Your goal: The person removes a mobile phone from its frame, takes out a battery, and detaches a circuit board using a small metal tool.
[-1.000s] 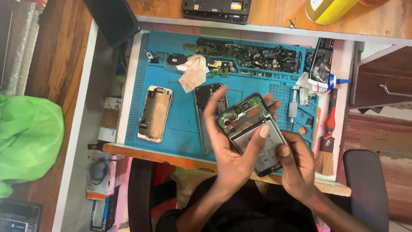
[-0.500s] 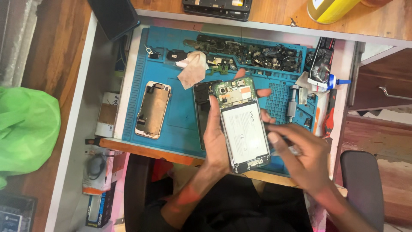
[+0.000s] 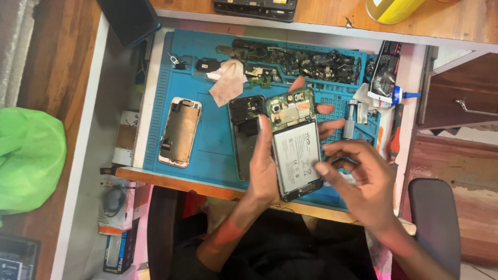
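Now your left hand (image 3: 264,171) grips the opened phone (image 3: 293,142) at frame centre | your right hand (image 3: 360,179) rests curled, a fingertip on its white battery (image 3: 296,153) | beyond, blue mat (image 3: 207,140), black back cover (image 3: 244,135), bare phone frame (image 3: 180,131) centre-left.

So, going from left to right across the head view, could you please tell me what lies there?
Green bag → metal phone frame → black back cover → left hand holding the opened phone → right hand → glue tube.
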